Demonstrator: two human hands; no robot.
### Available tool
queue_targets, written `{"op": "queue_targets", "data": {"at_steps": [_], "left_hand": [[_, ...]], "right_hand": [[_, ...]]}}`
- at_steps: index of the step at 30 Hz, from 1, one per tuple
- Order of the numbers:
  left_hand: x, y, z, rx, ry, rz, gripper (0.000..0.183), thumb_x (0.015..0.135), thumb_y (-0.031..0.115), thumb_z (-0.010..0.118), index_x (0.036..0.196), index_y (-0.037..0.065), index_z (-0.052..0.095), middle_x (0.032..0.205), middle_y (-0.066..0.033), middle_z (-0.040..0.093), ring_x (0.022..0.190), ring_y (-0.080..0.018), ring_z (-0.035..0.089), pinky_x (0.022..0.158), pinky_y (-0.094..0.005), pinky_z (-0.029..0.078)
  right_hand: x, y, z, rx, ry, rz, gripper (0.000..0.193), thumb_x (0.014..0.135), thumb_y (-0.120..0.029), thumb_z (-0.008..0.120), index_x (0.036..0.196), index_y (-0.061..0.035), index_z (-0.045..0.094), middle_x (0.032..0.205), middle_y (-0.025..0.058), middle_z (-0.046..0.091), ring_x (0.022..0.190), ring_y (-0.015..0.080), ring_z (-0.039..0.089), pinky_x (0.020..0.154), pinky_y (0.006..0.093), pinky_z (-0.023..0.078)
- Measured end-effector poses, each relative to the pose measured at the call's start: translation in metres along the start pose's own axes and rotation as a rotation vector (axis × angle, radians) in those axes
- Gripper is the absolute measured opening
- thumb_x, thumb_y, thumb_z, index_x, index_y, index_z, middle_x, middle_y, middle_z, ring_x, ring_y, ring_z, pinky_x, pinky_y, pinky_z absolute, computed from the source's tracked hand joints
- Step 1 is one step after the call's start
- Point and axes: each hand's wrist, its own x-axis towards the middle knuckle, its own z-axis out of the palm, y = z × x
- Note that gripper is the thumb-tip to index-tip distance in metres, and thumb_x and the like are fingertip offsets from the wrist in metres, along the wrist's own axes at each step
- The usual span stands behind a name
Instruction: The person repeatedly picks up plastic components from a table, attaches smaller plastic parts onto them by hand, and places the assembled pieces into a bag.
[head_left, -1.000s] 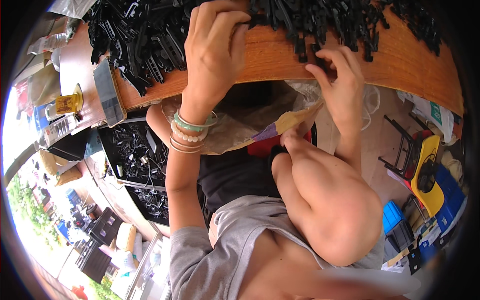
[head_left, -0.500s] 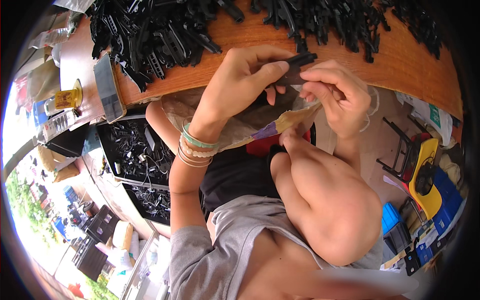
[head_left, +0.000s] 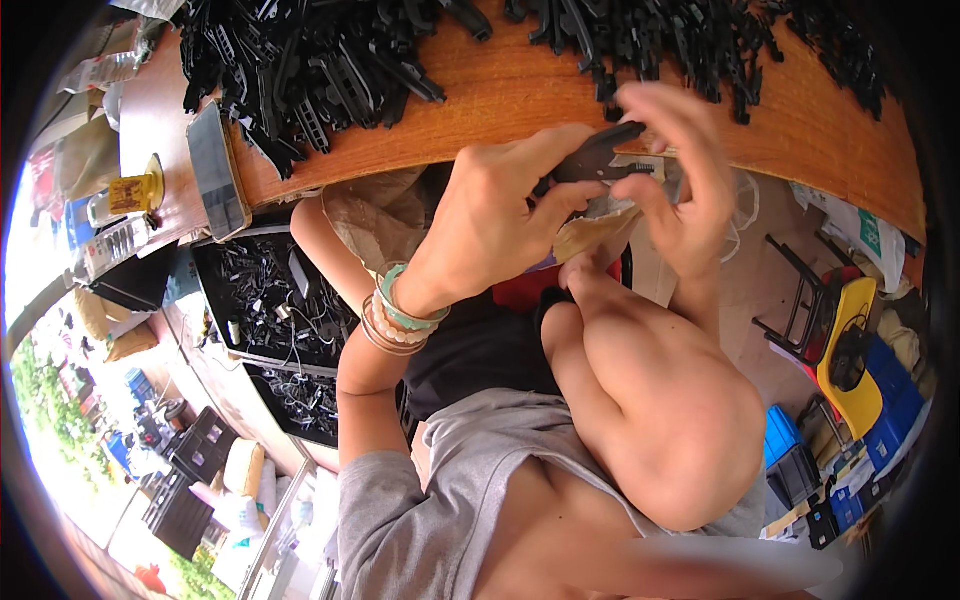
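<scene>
My left hand (head_left: 500, 205) pinches a flat black plastic part (head_left: 592, 158) between thumb and fingers, just off the table's near edge. A small dark ribbed piece (head_left: 640, 168) shows at its right end; whether it is attached, I cannot tell. Around that end, my right hand (head_left: 690, 175) has its thumb and fingers spread apart, the upper fingers smeared by motion. Any contact there is unclear. Beneath the hands hangs a crumpled bag-like sheet (head_left: 375, 215), partly hidden by my left arm.
Piles of black plastic parts (head_left: 320, 75) cover the far side of the wooden table (head_left: 500, 95). A phone (head_left: 217, 170) lies at the left edge. Black trays of small parts (head_left: 268, 300) stand lower left. A yellow-seated stool (head_left: 850, 370) is at the right.
My left hand has shifted down and right, turning the black part so its broad side shows. My right hand's fingers have moved from a closed pinch to spread apart.
</scene>
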Motion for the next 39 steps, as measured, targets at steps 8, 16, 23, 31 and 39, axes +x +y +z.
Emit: {"op": "queue_targets", "data": {"at_steps": [8,16,23,31,39], "left_hand": [[0.002,0.003,-0.001,0.125,-0.003,0.165,0.029,0.076,0.001,0.069,0.104,-0.003,0.064,0.080,-0.0151,0.068,0.066,-0.0243,0.068,0.060,-0.0293,0.052],[0.001,-0.004,-0.005,0.001,-0.018,0.064,0.027,0.078,0.003,0.068,0.104,-0.004,0.065,0.083,-0.0152,0.069,0.067,-0.0210,0.067,0.061,-0.0288,0.052],[-0.002,-0.015,-0.006,-0.016,-0.059,0.035,0.028,0.079,0.004,0.068,0.106,-0.004,0.065,0.081,-0.0132,0.070,0.068,-0.0144,0.067,0.062,-0.0267,0.052],[-0.005,-0.014,-0.003,-0.229,-0.080,-0.143,0.031,0.079,0.005,0.070,0.107,-0.007,0.063,0.079,-0.0122,0.070,0.069,-0.0159,0.068,0.064,-0.0260,0.053],[0.000,-0.045,-0.028,0.496,0.344,0.205,0.018,0.079,0.005,0.067,0.097,0.003,0.067,0.077,-0.0080,0.060,0.067,-0.0225,0.060,0.054,-0.0320,0.048]], "right_hand": [[-0.008,0.001,0.002,0.116,-0.039,0.088,0.028,0.071,-0.002,0.074,0.097,0.0016,0.064,0.084,0.0109,0.064,0.069,0.0201,0.060,0.059,0.0278,0.047],[-0.009,-0.008,0.008,0.099,-0.008,0.180,0.024,0.069,0.004,0.072,0.092,0.0011,0.065,0.078,0.0094,0.063,0.067,0.0192,0.059,0.059,0.0279,0.045],[-0.011,0.000,0.009,0.117,-0.058,0.140,0.022,0.072,-0.001,0.072,0.093,0.0008,0.065,0.078,0.0095,0.062,0.066,0.0190,0.057,0.058,0.0268,0.044],[-0.007,0.003,0.009,0.169,-0.130,0.195,0.022,0.072,-0.007,0.075,0.091,0.0008,0.065,0.078,0.0086,0.062,0.066,0.0184,0.057,0.058,0.0276,0.044],[-0.012,-0.001,0.014,0.165,-0.279,0.291,0.014,0.076,-0.002,0.072,0.088,-0.0002,0.064,0.078,0.0071,0.061,0.061,0.0166,0.055,0.054,0.0264,0.042]]}}
